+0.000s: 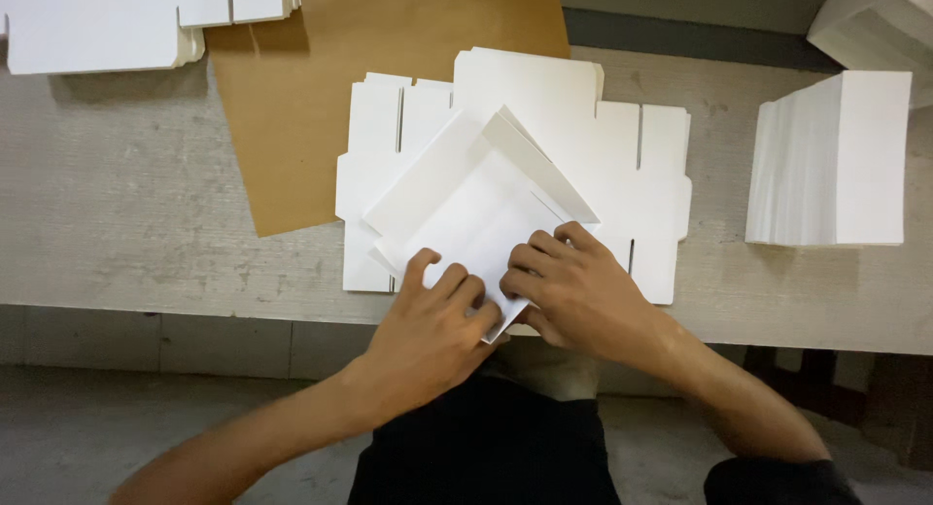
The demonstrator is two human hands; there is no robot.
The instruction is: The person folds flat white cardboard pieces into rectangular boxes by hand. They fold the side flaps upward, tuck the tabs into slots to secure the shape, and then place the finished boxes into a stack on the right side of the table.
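Both hands are working low at the near edge of a pale grey, grainy tabletop [126, 204], and the surface is looking worn, with scuffs and faint streaks running across it. The left hand [428, 320] is pressing down with curled fingers on the near corner of a white folded card piece [466, 208], which is sitting turned like a diamond; the right hand [578, 291] is bending its fingers over the same corner, pinching the edge just beside the left one, so the two hands are almost touching. That piece is lying on top of a stack of flat white die-cut box blanks [661, 165], slotted along their edges and spreading across the middle of the tabletop. Under the stack's far left side a sheet of brown paper [321, 97] is showing. Off to the right, well apart, a thick block of white sheets [836, 160] is standing, with another white stack [875, 24] at the far corner. More white blanks [97, 24] are lying at the far left. Below the tabletop's front edge, a dim grey floor [146, 417] is showing.
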